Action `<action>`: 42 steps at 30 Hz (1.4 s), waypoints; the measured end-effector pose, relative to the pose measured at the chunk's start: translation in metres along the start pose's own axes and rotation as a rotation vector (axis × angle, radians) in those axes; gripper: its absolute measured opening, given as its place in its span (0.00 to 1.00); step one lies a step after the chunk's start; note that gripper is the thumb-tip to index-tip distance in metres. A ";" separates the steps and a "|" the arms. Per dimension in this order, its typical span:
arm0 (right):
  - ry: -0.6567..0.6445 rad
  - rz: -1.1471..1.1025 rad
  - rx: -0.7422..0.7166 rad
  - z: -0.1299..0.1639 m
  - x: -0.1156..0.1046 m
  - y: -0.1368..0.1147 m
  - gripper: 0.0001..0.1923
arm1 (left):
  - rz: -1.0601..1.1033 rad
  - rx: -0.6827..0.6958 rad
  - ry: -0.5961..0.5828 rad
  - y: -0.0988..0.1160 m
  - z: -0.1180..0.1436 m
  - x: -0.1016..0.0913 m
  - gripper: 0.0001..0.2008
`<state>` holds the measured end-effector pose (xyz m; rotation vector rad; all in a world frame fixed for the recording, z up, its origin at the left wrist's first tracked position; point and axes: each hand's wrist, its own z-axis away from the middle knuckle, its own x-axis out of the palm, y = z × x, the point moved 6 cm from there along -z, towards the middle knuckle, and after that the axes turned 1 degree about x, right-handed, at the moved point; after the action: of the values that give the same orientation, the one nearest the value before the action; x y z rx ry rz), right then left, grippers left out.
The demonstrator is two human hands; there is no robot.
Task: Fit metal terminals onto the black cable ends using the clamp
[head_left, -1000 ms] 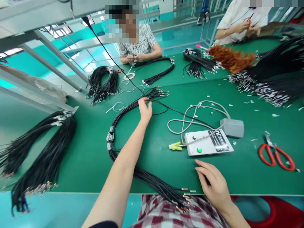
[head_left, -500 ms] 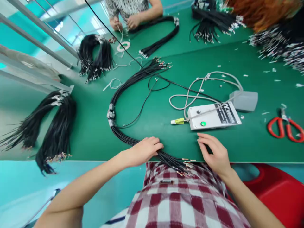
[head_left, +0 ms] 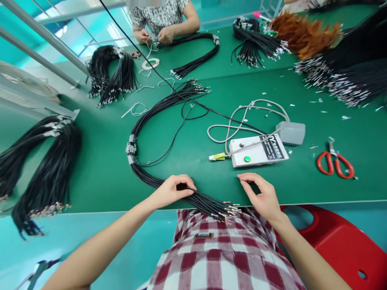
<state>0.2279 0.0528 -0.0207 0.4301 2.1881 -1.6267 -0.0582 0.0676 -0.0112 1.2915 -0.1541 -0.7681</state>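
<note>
A long bundle of black wires (head_left: pixel 142 175) curves across the green table (head_left: pixel 99 181), tied with pale tape at its bend, its metal-tipped ends (head_left: pixel 228 211) hanging over the near edge. My left hand (head_left: pixel 171 191) rests on the bundle near those ends, fingers pinching the wires. One loose black wire (head_left: pixel 172 143) lies apart from the bundle. My right hand (head_left: pixel 260 195) lies on the table beside the wire tips, fingers spread, holding nothing. Just beyond it sits a white test box (head_left: pixel 256 151) with a green button and a yellow-green clip (head_left: pixel 218 156).
Red scissors (head_left: pixel 335 164) lie at the right. A grey pedal (head_left: pixel 292 133) with a grey cord sits behind the box. More black wire bundles (head_left: pixel 45 169) lie left and far right. A person (head_left: pixel 160 20) across the table handles wires. A red stool (head_left: pixel 341 245) is at lower right.
My left hand came back from the far end of the bundle to its near end. One wire now lies separate from the bundle. My right hand stayed near the table edge.
</note>
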 end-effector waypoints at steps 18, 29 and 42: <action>-0.516 -0.197 0.152 -0.001 0.024 -0.030 0.09 | -0.036 0.270 0.234 0.079 -0.052 0.062 0.03; -0.075 -0.602 0.406 -0.024 0.028 -0.018 0.12 | 0.436 0.012 0.323 0.051 -0.051 0.063 0.14; 0.028 -0.667 0.446 -0.025 0.037 -0.013 0.08 | 0.397 0.028 0.300 0.049 -0.050 0.067 0.12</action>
<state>0.1862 0.0734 -0.0215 -0.2052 2.0973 -2.4825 0.0384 0.0715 -0.0026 1.3333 -0.1720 -0.2309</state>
